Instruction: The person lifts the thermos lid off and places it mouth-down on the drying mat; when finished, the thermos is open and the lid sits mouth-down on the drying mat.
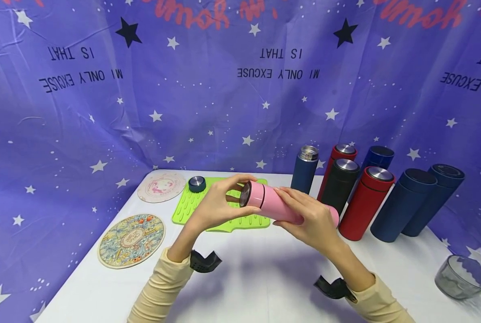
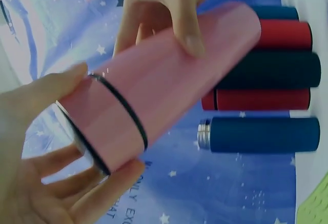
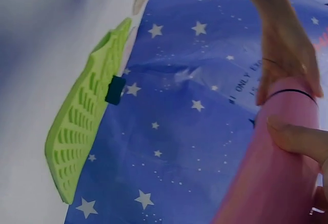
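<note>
A pink thermos bottle (image 1: 278, 205) is held tilted over the table, its lid end toward the left. My right hand (image 1: 311, 217) grips the bottle's body. At the other end my left hand (image 1: 212, 204) has thumb and fingers on opposite sides of the pink lid (image 2: 97, 124), which has a dark rim and top. A black ring (image 2: 123, 106) marks the seam between lid and body. Beneath the left hand lies a light green drying mat (image 1: 184, 208), with a dark blue lid (image 1: 197, 184) on its back left corner.
At the right stand several thermos bottles, among them a red bottle (image 1: 365, 204), a black bottle (image 1: 339, 181) and a lidless blue bottle (image 1: 304, 170). A glass bowl (image 1: 456, 280) sits near the right edge. On the left lie a patterned round mat (image 1: 131, 240) and a pink-printed round mat (image 1: 159, 187).
</note>
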Motion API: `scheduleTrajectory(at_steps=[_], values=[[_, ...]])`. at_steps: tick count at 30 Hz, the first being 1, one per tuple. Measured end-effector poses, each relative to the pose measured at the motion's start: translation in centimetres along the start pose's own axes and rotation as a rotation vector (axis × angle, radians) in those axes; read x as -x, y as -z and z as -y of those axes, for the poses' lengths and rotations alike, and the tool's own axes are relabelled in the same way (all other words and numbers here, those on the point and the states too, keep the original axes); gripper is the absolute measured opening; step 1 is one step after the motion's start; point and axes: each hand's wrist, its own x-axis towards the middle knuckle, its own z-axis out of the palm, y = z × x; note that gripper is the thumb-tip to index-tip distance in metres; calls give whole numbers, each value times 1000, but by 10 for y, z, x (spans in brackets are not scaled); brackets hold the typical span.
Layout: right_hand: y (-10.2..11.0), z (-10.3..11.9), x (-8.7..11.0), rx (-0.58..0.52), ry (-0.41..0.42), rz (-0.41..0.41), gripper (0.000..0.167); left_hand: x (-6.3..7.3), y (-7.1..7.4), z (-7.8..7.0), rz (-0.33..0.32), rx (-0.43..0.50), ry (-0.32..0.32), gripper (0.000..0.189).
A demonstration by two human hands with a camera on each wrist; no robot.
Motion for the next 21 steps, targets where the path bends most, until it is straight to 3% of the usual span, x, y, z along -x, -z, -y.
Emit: scheduleTrajectory(at_steps=[7,13,17,21], values=[[14,-1,-2,-145,-141,170,79,-1,4,5,127,-56,-182,78],[15,-3,1,-265,-216,225,76,-1,6,-13,123,-5,-308,56],[11,-1,1,-262,-194,202,77,-1,8,-24,76,2,-298,50],[7,1,1,-146,-129,153,79,-1,5,-21,21,21,-185,48]])
